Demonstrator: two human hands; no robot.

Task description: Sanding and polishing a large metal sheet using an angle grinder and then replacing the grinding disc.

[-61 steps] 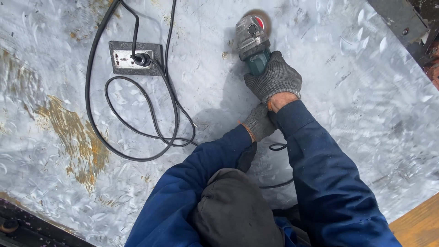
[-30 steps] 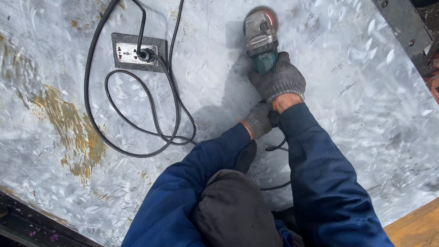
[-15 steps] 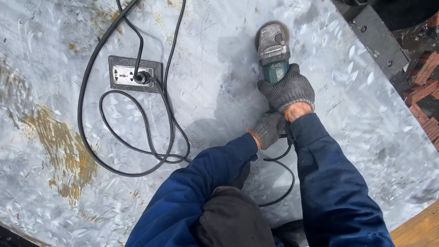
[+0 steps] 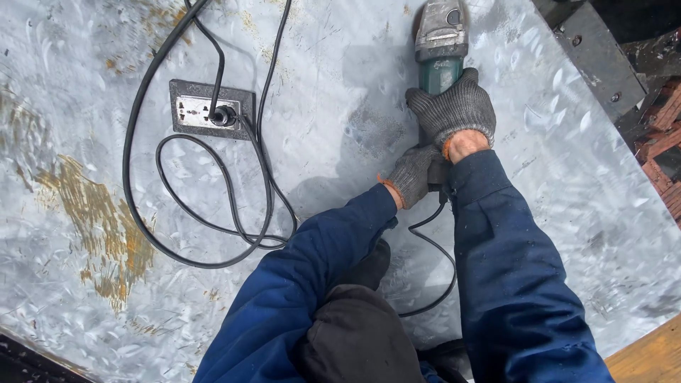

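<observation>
From the head view, our right hand (image 4: 454, 110) grips the green angle grinder (image 4: 441, 42), which has slid further up the galvanized sheet (image 4: 567, 177). Our left hand (image 4: 415, 174) clasps its rear by the black cable (image 4: 213, 234), so the pass is advancing.

Both arms in blue sleeves reach forward. The gloved right hand (image 4: 454, 106) is closed around the grinder (image 4: 441, 42) body. The gloved left hand (image 4: 415, 174) grips just behind it.

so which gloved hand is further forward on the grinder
The right hand, wrapped around the green body of the grinder just behind its grey head. The left hand grips lower down, at the rear end by the cable.
</observation>
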